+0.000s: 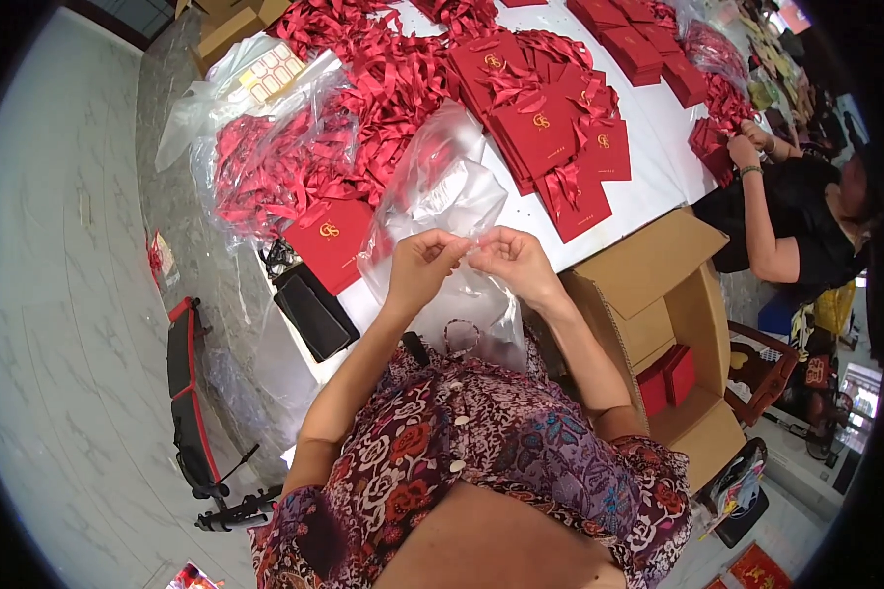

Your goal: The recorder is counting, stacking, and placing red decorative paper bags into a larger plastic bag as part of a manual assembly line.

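Note:
A large clear plastic bag (pixel 440 191) lies on the white table in front of me and hangs down toward my lap. At its upper middle, my left hand (pixel 426 265) and my right hand (pixel 517 263) are close together, each with thumb and forefinger pinched on the bag's thin film. Left of the bag lies a flat red paper gift bag (pixel 329 243) with a gold emblem. Nearer to me, a black case or wallet (pixel 314 312) rests at the table's edge. Beyond my hands spreads a heap of red ribbons (pixel 388 98).
Stacked red gift bags (pixel 545 133) with ribbon handles lie to the right on the white table (pixel 653 137). An opened cardboard box (pixel 648 265) holding red packets stands at my right. Farther right, a co-worker (pixel 776 216) in black handles red ribbons. A black-and-red chair (pixel 189 393) stands at left.

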A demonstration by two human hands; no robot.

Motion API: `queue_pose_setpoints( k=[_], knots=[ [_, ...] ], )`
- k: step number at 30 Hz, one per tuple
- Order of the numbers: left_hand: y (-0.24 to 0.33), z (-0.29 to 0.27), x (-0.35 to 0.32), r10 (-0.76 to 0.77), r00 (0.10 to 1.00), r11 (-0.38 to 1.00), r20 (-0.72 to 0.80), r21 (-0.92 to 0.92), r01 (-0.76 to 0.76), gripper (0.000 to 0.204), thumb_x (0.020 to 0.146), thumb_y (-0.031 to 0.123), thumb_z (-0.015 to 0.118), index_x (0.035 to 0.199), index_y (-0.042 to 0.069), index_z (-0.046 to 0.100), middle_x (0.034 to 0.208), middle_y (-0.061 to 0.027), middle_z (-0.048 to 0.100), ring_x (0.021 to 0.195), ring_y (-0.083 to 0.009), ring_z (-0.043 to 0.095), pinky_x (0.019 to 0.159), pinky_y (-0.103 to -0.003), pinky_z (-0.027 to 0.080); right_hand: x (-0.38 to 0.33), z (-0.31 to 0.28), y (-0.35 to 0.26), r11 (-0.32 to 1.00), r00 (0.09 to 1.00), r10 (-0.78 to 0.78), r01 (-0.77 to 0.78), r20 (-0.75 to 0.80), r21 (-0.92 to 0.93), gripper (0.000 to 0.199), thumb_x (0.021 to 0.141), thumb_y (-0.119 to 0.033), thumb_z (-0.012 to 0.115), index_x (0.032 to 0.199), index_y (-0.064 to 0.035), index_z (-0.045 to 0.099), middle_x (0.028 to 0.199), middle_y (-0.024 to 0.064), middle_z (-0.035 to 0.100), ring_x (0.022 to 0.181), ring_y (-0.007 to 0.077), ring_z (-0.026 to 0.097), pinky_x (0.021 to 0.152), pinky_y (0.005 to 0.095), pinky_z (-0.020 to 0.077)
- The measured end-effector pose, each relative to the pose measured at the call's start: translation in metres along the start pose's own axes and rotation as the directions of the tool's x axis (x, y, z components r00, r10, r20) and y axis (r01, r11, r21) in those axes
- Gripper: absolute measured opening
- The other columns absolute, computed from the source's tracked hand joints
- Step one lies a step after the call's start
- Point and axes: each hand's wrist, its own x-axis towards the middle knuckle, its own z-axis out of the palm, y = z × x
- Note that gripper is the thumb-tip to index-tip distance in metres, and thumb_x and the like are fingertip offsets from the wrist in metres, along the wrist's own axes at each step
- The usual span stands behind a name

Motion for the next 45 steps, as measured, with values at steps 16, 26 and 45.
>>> queue_pose_setpoints(
  k=[16, 26, 45],
  knots=[
    [-0.009, -0.074, 0.000, -0.295, 0.955, 0.773, 0.012, -0.585, 0.246, 0.018, 0.095, 0.023, 0.059, 0.082, 0.011, 0.054, 0.068, 0.0079, 0.049, 0.059, -0.0050, 0.045, 0.057, -0.019, 0.038, -0.006, -0.077, -0.018, 0.908, 0.989, 0.044, 0.021, -0.144, 0.419, 0.017, 0.095, -0.019, 0.058, 0.103, -0.0040, 0.061, 0.076, -0.0045, 0.055, 0.066, 0.0032, 0.049, 0.057, 0.0192, 0.0390],
    [-0.002, -0.099, -0.015, -0.301, 0.934, 0.854, 0.194, 0.491, 0.173, 0.012, 0.085, 0.013, 0.070, 0.091, 0.004, 0.066, 0.083, 0.0055, 0.061, 0.067, -0.0004, 0.047, 0.056, -0.020, 0.037, 0.019, -0.103, -0.005, 0.987, 0.955, 0.028, 0.021, -0.296, 0.160, 0.010, 0.098, -0.012, 0.048, 0.099, -0.0087, 0.057, 0.082, -0.0036, 0.057, 0.070, 0.0046, 0.052, 0.057, 0.0195, 0.0420],
    [-0.038, -0.107, -0.024, -0.267, 0.961, 0.884, 0.078, 0.416, 0.213, 0.040, 0.094, 0.028, 0.060, 0.125, 0.002, 0.055, 0.101, -0.0037, 0.062, 0.094, -0.0105, 0.057, 0.081, -0.025, 0.046, 0.044, -0.118, 0.025, 0.978, 0.982, 0.116, -0.087, -0.149, 0.190, 0.026, 0.096, -0.017, 0.051, 0.116, -0.0042, 0.060, 0.091, -0.0025, 0.061, 0.078, 0.0060, 0.055, 0.068, 0.0225, 0.0466]
  ],
)
